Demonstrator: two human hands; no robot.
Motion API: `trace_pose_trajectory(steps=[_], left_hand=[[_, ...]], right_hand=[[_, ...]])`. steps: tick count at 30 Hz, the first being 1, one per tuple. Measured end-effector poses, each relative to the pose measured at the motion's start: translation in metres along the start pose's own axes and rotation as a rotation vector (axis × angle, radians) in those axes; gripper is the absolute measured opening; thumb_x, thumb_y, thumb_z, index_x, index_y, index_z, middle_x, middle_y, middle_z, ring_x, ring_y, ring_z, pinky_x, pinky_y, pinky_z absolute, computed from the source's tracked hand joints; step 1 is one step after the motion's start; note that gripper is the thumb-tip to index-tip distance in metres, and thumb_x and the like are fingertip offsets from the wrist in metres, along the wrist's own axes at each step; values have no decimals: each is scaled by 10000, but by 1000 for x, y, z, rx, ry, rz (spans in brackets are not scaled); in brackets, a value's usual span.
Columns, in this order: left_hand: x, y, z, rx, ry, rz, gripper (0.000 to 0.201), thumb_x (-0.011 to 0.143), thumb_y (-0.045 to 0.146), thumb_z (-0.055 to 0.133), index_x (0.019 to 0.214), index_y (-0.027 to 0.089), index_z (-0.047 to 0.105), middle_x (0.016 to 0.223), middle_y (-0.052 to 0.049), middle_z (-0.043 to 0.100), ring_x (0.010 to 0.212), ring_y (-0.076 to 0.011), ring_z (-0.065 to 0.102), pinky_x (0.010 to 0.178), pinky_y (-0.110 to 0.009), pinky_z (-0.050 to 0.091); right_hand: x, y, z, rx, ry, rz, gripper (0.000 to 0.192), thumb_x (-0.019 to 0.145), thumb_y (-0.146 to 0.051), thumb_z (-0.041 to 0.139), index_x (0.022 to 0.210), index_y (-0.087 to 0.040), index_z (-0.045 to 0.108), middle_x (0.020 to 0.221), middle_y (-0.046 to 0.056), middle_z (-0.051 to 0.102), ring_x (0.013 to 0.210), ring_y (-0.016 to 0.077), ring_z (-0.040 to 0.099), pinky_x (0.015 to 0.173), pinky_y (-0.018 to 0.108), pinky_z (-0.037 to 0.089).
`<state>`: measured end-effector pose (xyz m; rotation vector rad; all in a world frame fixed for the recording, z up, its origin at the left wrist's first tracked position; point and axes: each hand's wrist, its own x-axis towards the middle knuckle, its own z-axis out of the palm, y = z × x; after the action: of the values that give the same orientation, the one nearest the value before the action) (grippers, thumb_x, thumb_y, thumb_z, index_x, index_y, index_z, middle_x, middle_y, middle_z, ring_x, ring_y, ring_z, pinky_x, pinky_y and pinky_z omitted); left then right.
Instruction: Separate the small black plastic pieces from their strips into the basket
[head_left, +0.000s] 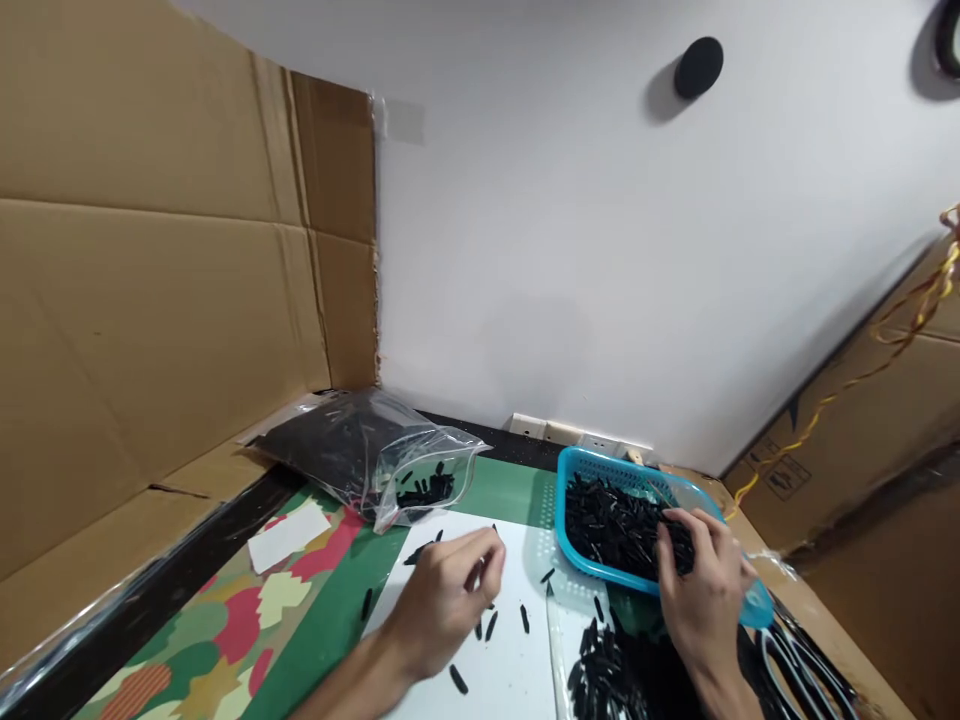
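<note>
Printed symbols (pixel 785 478) on the carton (pixel 862 570) beyond the right hand (pixel 703 580) are too small to read. That hand bends down, fingers arched, over black pieces (pixel 615 525) in the blue basket (pixel 559 510); its grip I cannot tell. The left hand (pixel 457 595) curls above white paper (pixel 517 685), contents hidden. Just right of it, loose pieces (pixel 525 618) point mostly lengthwise away from the person.

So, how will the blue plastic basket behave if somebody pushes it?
The blue plastic basket is probably fairly stiff, since its rim holds an even shape. It seems unlikely to tip, as it looks low and wide. The loose black pieces heaped inside might shift.
</note>
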<state>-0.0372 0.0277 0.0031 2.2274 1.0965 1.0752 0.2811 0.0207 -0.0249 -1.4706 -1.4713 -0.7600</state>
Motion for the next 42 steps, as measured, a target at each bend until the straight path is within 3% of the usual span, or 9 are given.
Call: trace_pose_trajectory(steps=[9, 13, 15, 17, 21, 24, 28, 33, 42], left_hand=[[17, -20, -21, 100, 179, -177, 325, 1074, 363, 446, 782, 236, 510, 651, 61, 496, 576, -131, 476, 589, -254, 364], [21, -34, -46, 329, 249, -290, 250, 1053, 364, 471, 862, 243, 579, 766, 34, 649, 663, -159, 613, 650, -264, 442], [25, -41, -55, 553, 194, -289, 237, 1056, 326, 435, 953, 228, 625, 923, -37, 722, 838, -225, 678, 752, -312, 484], [31, -46, -60, 741, 17, -281, 359, 1076, 243, 310, 1059, 187, 664, 1125, -131, 737, 1084, -294, 675, 889, -374, 503], [52, -48, -54, 806, -147, -313, 383, 1061, 151, 337, 1204, 142, 692, 1263, -166, 721, 1231, -299, 652, 1027, -401, 499], [71, -46, -42, 867, -218, -417, 342, 1077, 173, 392, 1182, 107, 711, 1232, -190, 724, 1168, -305, 691, 1006, -430, 536], [85, -46, -28, 975, -245, -596, 415, 1012, 375, 672, 1373, 175, 627, 1415, -131, 632, 1236, -297, 649, 1030, -534, 557], [90, -54, -24, 1016, -272, -742, 425, 1004, 367, 688, 1382, 183, 620, 1401, -127, 632, 1188, -286, 667, 977, -507, 592], [108, -68, -32, 1063, 0, -778, 443, 996, 361, 700, 1383, 159, 620, 1416, -147, 621, 1211, -295, 656, 1007, -513, 576]], right_hand=[[-1, -16, -13, 131, 24, -165, 66, 1038, -140, 628, 1017, -167, 685, 874, 65, 744, 804, 221, 688, 821, 375, 410], [-5, -27, -19, 190, 16, -233, 116, 969, -54, 701, 1007, -163, 688, 822, 43, 747, 760, 197, 686, 794, 361, 423], [-8, -30, -19, 217, -9, -228, 132, 959, -45, 705, 1019, -162, 689, 823, 43, 750, 764, 196, 686, 800, 365, 429], [-10, -32, -18, 245, -43, -224, 143, 958, -41, 698, 1035, -161, 689, 835, 42, 756, 768, 192, 688, 804, 364, 439], [-13, -36, -17, 288, -65, -239, 143, 954, -36, 688, 1039, -151, 694, 841, 48, 762, 777, 195, 691, 804, 361, 462], [-14, -37, -18, 333, -59, -251, 132, 958, -47, 683, 1044, -145, 701, 842, 60, 764, 780, 203, 691, 801, 365, 476], [-20, -36, -21, 354, -81, -348, 159, 944, -63, 696, 1073, -155, 710, 857, 62, 768, 781, 205, 697, 793, 365, 491], [-27, -36, -22, 424, -96, -381, 134, 957, -95, 686, 1068, -166, 708, 865, 62, 761, 768, 207, 693, 757, 370, 493], [-26, -50, -23, 533, -171, -362, 144, 980, -65, 635, 1094, -137, 684, 919, 85, 724, 842, 222, 636, 781, 368, 489]])
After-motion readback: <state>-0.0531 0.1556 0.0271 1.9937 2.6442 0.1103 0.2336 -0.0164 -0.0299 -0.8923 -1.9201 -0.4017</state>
